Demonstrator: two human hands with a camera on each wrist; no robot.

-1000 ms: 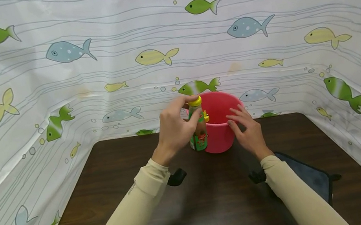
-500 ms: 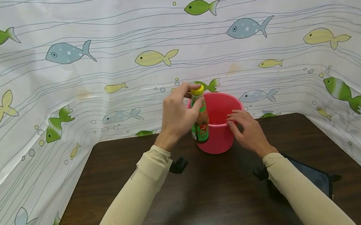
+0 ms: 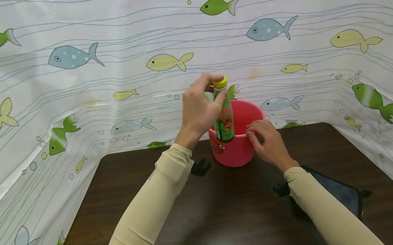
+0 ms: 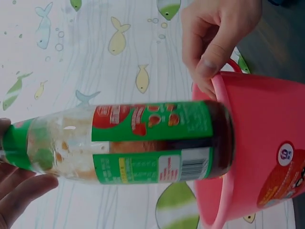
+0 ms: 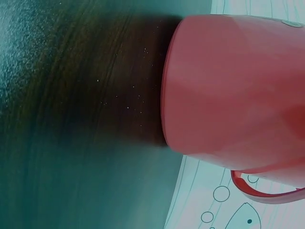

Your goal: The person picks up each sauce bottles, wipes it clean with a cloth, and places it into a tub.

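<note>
A glass sauce bottle (image 3: 225,124) with a yellow cap and green label is held upright by my left hand (image 3: 198,109), which grips it round the neck. Its base overlaps the near rim of a pink bucket (image 3: 234,154) in the head view. In the left wrist view the bottle (image 4: 147,143) crosses in front of the bucket's opening. My right hand (image 3: 271,144) pinches the bucket's rim on the right, thumb outside and fingers over the edge. The right wrist view is filled mostly by the bucket's outer wall (image 5: 228,86); the hand is out of that view.
The bucket stands at the back of a dark wooden table (image 3: 138,219). A flat black tablet-like object (image 3: 339,194) lies partly under my right forearm. Behind and at both sides hangs a white fish-patterned sheet (image 3: 117,23). A loop handle (image 5: 267,196) hangs on the bucket.
My left hand has lifted the bottle up and to the right, from beside the bucket to rim height. A yellow tip earlier visible inside the bucket is now hidden. The right hand has settled at the rim.
</note>
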